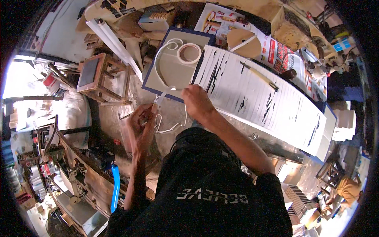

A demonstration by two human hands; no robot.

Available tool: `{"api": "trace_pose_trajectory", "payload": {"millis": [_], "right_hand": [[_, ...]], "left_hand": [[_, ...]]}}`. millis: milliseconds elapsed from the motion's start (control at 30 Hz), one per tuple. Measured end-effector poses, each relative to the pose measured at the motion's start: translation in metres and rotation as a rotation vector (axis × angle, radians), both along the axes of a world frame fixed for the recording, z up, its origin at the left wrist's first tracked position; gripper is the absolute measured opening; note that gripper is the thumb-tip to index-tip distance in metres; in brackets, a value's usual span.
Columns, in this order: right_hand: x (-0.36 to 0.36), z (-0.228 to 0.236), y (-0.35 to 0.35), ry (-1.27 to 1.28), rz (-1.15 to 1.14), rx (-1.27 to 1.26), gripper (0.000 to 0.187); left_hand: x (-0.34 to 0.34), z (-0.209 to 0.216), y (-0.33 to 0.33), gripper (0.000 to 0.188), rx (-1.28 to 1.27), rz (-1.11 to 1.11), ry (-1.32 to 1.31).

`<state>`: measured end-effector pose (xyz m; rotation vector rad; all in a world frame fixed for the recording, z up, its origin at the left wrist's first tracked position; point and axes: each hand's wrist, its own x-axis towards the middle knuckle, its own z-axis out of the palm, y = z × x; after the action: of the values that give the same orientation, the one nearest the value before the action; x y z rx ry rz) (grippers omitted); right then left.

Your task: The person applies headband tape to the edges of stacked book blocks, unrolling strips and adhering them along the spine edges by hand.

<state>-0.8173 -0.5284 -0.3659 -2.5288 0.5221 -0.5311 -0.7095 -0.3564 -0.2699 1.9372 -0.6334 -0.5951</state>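
Note:
My left hand [143, 120] is raised in front of the table's near edge, its fingers pinched on a white strip [161, 97] whose upper end points toward the board. Just to the right, my right hand [196, 103] is closed at the edge of a grey board with a blue border [158, 77]; what its fingers hold is hidden. Below and between both hands hangs a thin white cord [167, 129]. On the board lie a roll of white tape [188, 53] and a loose curled white band [158, 65].
Right of my hands lies a long panel of white strips [237, 94], with a cream-handled tool [260, 76] on it. Behind it is a cardboard disc [243, 43]. A wooden stool [104, 77] and long white profiles [114, 45] stand left. Another person [349, 189] is at far right.

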Motion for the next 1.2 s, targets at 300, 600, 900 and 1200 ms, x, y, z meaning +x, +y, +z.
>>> {"api": "trace_pose_trajectory", "payload": {"millis": [300,600,900,1200], "right_hand": [[-0.012,0.002,-0.006,-0.02,-0.117,0.196,0.01],[-0.002,0.006,-0.011,0.068,-0.002,0.057,0.012],[-0.004,-0.009,-0.03,0.015,0.032,0.024,0.013],[-0.017,0.003,-0.024,-0.056,-0.086,0.177,0.02]], "left_hand": [[-0.004,-0.012,0.014,0.025,-0.082,0.045,-0.003],[-0.006,-0.017,0.007,0.02,-0.076,0.016,0.008],[-0.005,-0.005,0.013,0.022,-0.107,0.071,0.031],[-0.011,-0.009,0.009,0.021,-0.078,0.068,0.045]]}}
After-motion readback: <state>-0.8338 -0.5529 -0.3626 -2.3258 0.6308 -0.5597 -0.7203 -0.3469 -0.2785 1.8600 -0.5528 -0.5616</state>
